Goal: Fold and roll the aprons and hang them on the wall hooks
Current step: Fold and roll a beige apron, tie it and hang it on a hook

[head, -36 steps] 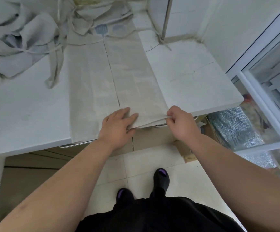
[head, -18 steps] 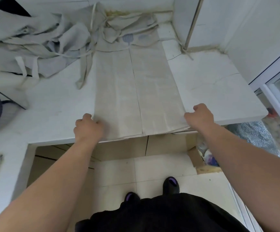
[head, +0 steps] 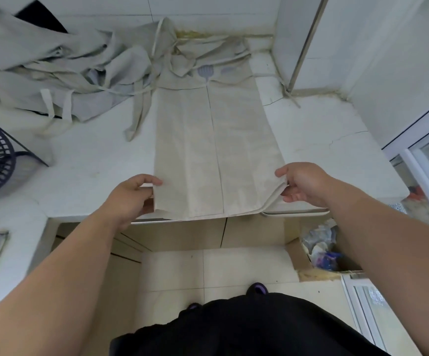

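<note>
Beige cloth of the apron [head: 216, 155], folded lengthwise into a long strip with two flaps meeting down the middle, flat on the white table [head: 336, 150]; near hem just over the front edge, bib end far off by the wall. Half a second back: both fists knuckles-up, pressing down at the near corners. Now turned to pinching instead. Left hand [head: 131, 196] with thumb and fingers curled at the left near corner. Right hand [head: 303, 183] with thumb on top and fingers beneath the right near corner, lifting it slightly off the table. Reads as smoothing done and the lengthwise fold finished, with a grip taken for rolling from hem toward bib. Calls for turning both corners over together, to avoid a crooked roll. Leaves a rumpled heap of further aprons [head: 54, 73] at far left untouched. No wall hooks in sight.
</note>
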